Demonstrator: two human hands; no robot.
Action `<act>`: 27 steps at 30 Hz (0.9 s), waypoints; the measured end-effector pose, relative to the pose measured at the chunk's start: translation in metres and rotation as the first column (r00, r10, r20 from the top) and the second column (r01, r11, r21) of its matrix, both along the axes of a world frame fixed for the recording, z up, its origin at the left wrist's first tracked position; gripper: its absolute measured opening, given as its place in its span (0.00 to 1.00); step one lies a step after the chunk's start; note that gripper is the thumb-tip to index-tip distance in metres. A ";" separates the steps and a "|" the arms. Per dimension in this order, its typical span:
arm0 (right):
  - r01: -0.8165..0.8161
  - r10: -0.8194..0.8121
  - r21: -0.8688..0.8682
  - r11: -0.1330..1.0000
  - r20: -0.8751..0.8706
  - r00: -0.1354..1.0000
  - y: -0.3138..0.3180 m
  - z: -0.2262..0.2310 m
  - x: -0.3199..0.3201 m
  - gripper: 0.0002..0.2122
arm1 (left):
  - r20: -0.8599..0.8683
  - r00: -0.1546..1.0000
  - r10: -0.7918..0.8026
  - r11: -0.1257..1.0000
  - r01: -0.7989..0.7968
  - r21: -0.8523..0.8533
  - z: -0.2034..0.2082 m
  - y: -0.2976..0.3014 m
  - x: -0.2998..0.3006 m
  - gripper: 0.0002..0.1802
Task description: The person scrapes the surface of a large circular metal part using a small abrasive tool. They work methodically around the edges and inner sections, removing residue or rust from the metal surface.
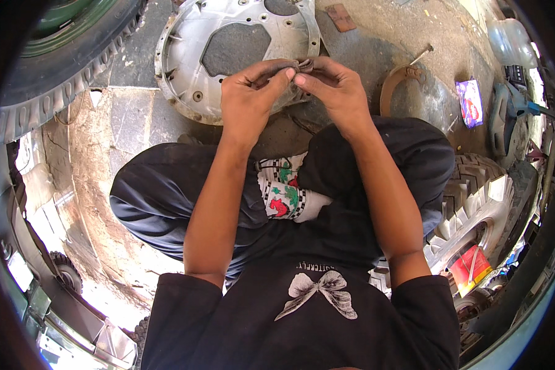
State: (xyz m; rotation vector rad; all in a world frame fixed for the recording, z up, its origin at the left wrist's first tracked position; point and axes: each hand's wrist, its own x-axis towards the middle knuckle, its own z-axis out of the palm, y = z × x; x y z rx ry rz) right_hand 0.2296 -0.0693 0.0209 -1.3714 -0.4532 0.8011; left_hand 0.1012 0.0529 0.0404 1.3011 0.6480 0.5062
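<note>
My left hand and my right hand meet at the top middle, in front of my crossed legs. Between the fingertips of both is a small dark folded strip, pinched with the thumbs on the near side. Its exact kind is too small to make out. Just beyond and partly beneath my hands lies a large grey metal housing plate, roughly round, with a big cut-out and bolt holes along its rim. The fingers hide part of its near right edge.
A big tyre on a green rim stands at the upper left; another chunky tyre is at right. Right of the plate are a curved rusty part, a purple packet and a clear plastic bottle. A red-brown flat piece lies farther back.
</note>
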 end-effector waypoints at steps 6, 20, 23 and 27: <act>0.002 0.023 -0.186 0.983 0.128 0.991 -0.009 -0.007 0.006 0.13 | -0.194 0.974 0.115 0.819 0.017 0.573 -0.021 0.006 0.006 0.15; 0.206 0.180 -0.415 0.886 0.718 0.673 -0.012 -0.015 -0.013 0.10 | -0.719 0.681 -0.136 0.857 0.446 0.260 -0.042 0.011 -0.003 0.21; 0.203 0.177 -0.443 0.873 0.677 0.715 -0.010 -0.014 -0.013 0.10 | -0.738 0.660 -0.138 0.866 0.442 0.234 -0.048 0.012 -0.001 0.20; 0.246 0.124 -0.437 0.865 0.662 0.740 -0.014 -0.025 -0.018 0.10 | -0.733 0.667 -0.133 0.878 0.423 0.224 -0.051 0.012 -0.001 0.19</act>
